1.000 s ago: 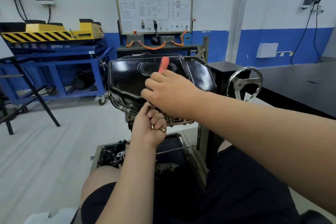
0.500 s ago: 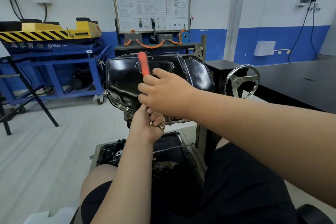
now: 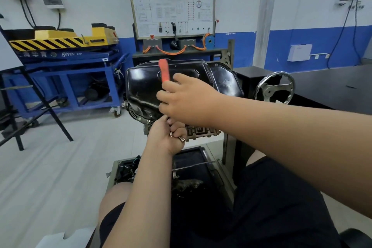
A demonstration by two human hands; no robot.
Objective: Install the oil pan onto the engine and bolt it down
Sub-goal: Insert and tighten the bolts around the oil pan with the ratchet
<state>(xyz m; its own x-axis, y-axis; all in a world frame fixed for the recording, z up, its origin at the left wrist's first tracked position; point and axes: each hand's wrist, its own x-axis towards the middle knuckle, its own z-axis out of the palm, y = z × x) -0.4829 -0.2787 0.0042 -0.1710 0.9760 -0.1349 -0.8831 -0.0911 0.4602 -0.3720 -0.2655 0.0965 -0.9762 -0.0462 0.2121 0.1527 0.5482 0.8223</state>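
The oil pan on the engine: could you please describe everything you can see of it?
The oil pan is a glossy black pan, seemingly pressed metal, with rounded corners, a deep sump, a shallower step at its right end and an oval embossed shape on its broad face. It sits on the engine, broad face tilted up toward the camera. The right hand, gripping a red-handled tool, covers its middle; the left hand, holding bolts, is at its near edge. Whether either touches it is unclear.

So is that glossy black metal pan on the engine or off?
On: the glossy black metal pan rests against the flange of the grey engine.
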